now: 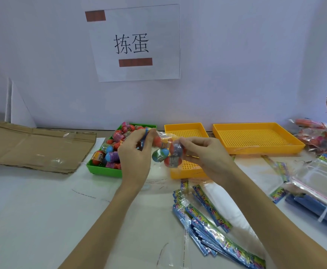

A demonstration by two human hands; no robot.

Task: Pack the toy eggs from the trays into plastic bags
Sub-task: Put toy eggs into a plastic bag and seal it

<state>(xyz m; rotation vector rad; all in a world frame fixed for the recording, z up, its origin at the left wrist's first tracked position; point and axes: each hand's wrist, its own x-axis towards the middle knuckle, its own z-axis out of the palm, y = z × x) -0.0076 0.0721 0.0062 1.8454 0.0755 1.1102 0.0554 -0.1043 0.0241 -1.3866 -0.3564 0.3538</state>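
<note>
Head view: a clear plastic bag [166, 150] is held up between both hands above the near edge of the trays, with several toy eggs [173, 155] already inside it, red, blue and green ones bunched at the bottom. The step in hand looks like closing or topping up this bag; the next move probably calls for folding the mouth flap shut, or reaching left for another egg, and I cannot tell which.

The left hand [137, 154] is raised with its back to the camera, fingers curled and pinching the bag's upper end, where a blue strip shows. The right hand [203, 154] comes in from the right, thumb and fingers gripping the bag's side round the eggs. Both forearms stretch forward from the near edge.

Behind the left hand, the green tray [102, 169] holds many loose eggs. Right of it stand a small orange tray [186, 127], partly hidden, and a larger orange tray [259, 138], its mesh floor bare. Printed bags [209, 220] lie fanned on the near right; filled bags [318, 136] pile at the far right.
</note>
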